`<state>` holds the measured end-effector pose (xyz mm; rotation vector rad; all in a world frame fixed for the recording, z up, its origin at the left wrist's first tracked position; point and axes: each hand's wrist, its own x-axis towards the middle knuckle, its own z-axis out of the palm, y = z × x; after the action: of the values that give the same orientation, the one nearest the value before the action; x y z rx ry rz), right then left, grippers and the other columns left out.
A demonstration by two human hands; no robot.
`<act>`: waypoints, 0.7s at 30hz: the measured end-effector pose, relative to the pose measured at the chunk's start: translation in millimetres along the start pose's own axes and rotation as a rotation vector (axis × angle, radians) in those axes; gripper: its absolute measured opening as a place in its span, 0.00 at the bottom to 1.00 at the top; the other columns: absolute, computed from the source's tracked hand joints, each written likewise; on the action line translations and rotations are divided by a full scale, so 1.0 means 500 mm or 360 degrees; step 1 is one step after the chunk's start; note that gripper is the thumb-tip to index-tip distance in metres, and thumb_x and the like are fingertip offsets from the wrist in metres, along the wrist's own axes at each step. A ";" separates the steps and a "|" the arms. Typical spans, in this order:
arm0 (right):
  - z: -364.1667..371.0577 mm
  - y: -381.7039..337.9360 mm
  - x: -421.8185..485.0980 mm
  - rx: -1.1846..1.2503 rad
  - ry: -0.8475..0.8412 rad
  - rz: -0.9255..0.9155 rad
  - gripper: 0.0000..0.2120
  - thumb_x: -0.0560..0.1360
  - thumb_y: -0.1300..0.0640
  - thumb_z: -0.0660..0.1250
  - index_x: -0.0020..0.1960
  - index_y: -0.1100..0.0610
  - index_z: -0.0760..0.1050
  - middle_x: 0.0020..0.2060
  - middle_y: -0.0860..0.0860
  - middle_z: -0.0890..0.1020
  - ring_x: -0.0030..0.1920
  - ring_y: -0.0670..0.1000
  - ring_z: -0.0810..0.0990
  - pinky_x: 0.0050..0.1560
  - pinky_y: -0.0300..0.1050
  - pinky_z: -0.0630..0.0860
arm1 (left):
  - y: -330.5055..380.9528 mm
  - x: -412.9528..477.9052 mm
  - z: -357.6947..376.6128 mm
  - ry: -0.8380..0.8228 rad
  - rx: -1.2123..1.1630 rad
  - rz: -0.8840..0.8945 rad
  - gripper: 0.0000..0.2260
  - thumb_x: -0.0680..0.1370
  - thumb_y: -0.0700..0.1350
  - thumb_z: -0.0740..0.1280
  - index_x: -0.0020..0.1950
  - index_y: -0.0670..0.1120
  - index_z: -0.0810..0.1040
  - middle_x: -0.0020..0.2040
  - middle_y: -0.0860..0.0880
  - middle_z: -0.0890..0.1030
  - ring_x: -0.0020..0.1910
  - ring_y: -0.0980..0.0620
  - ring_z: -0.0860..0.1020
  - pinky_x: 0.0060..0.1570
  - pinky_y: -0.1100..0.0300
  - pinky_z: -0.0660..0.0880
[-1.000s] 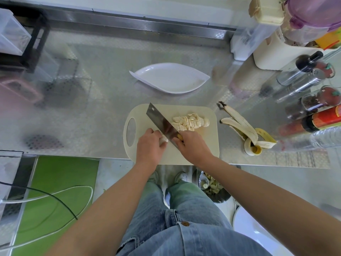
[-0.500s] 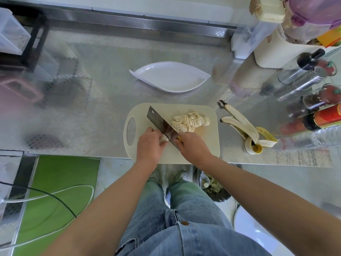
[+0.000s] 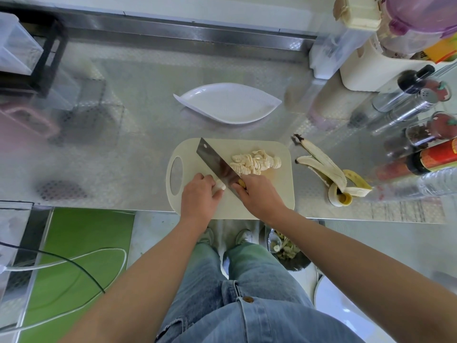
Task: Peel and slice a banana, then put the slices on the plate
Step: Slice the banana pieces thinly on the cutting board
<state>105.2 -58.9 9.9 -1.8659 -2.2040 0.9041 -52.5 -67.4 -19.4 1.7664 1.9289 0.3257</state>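
I use the cream cutting board (image 3: 279, 194), which lies at the near edge of the steel counter (image 3: 123, 144), as my reference. On the board's near left part the left hand (image 3: 199, 196) is curled over a short banana stub (image 3: 220, 186) and pins it down; only the stub's pale end shows past the fingers. On the board's near right part the right hand (image 3: 259, 194) is clenched round the handle of a cleaver (image 3: 217, 164). The blade runs diagonally toward the board's far left, and its edge is just beside the stub's exposed end. I cannot tell whether the edge is already in the fruit. The cut slices (image 3: 254, 164) lie heaped on the board's far right part, right of the blade. Beyond the board's far edge, apart from it, lies the white leaf-shaped plate (image 3: 230, 102), with no slices on it. The peel (image 3: 331, 174) lies splayed on the counter just right of the board.
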 end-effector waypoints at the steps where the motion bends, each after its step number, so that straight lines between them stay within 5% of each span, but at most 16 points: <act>1: -0.001 0.000 0.000 0.0008 0.0004 0.0000 0.14 0.80 0.52 0.59 0.38 0.58 0.67 0.33 0.53 0.73 0.34 0.55 0.70 0.35 0.46 0.62 | 0.000 0.000 0.000 0.0000 0.0000 -0.0002 0.11 0.76 0.50 0.69 0.51 0.43 0.79 0.48 0.46 0.77 0.41 0.46 0.76 0.44 0.55 0.73; 21: 0.013 -0.006 0.007 0.0005 -0.0062 0.0084 0.12 0.80 0.54 0.58 0.39 0.57 0.66 0.35 0.53 0.72 0.36 0.56 0.71 0.37 0.46 0.64 | 0.003 0.002 -0.002 -0.0021 -0.0032 -0.0018 0.10 0.75 0.48 0.70 0.48 0.42 0.79 0.46 0.45 0.77 0.41 0.44 0.76 0.43 0.51 0.75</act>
<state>98.7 -58.2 5.1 -1.9300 -2.1832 0.9601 -52.0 -66.2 -18.0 1.7400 1.9195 0.3275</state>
